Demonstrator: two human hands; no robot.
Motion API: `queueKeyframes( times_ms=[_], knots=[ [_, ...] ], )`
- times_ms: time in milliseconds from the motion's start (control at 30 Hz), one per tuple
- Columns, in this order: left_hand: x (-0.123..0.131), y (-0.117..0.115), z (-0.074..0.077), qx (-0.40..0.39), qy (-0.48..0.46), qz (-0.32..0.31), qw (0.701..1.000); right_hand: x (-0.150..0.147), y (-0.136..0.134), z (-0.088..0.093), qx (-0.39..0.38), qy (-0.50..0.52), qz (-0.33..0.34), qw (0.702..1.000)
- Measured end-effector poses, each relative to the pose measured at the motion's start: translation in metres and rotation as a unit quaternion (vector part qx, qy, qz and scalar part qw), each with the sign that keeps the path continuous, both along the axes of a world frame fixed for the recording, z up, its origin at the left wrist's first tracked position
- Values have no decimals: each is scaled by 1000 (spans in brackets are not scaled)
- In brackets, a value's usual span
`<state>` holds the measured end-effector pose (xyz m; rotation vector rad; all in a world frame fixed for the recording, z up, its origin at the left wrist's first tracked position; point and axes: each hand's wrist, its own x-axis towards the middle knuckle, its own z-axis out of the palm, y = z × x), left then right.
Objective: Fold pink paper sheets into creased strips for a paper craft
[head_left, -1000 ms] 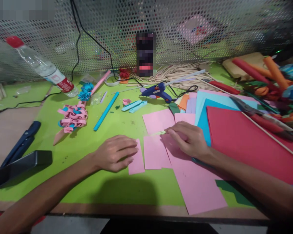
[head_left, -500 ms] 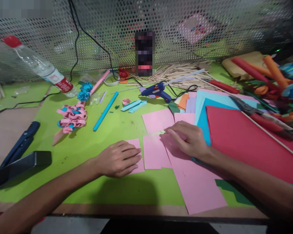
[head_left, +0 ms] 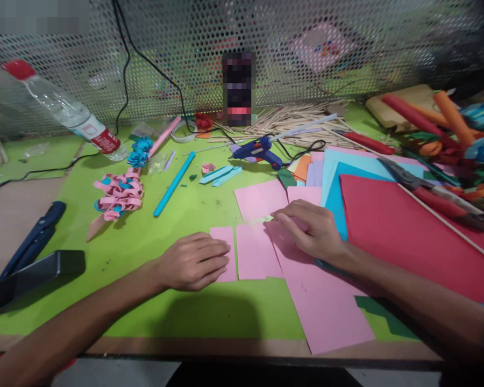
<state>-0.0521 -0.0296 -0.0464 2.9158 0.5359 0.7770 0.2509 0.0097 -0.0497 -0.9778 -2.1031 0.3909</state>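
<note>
My left hand [head_left: 193,262] lies palm down on a narrow pink paper strip [head_left: 225,242] on the green mat [head_left: 157,236], fingers pressing its lower part. A second pink piece [head_left: 256,251] sits just to the right of the strip. My right hand [head_left: 312,228] rests with curled fingers on a large pink sheet [head_left: 322,306], fingertips near the corner where another pink piece [head_left: 260,199] meets it. Neither hand lifts anything.
A red sheet [head_left: 407,231] and blue sheets [head_left: 339,172] lie at right with scissors [head_left: 427,191] and a thin stick on top. A blue glue gun [head_left: 258,152], a teal paper roll [head_left: 174,184], a pink curled paper craft [head_left: 119,193], a water bottle [head_left: 68,115], a black stapler [head_left: 32,277] and wooden sticks [head_left: 294,121] surround the work area.
My left hand has slid the narrow pink strip upward and slightly right, closer to the neighbouring pink piece. My right hand has stayed still.
</note>
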Motion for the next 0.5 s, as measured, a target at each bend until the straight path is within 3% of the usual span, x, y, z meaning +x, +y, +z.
queueKeyframes(
  times_ms=[133,333,500],
  knots=[
    [-2,0,-2,3,-34,1,999,0,0,-1,1,3,-1,1000],
    [-4,3,0,-23,-112,60,992,0,0,1,4,-1,0,1000],
    [-3,6,2,-30,-124,78,989,0,0,1,3,3,1,1000]
  ],
)
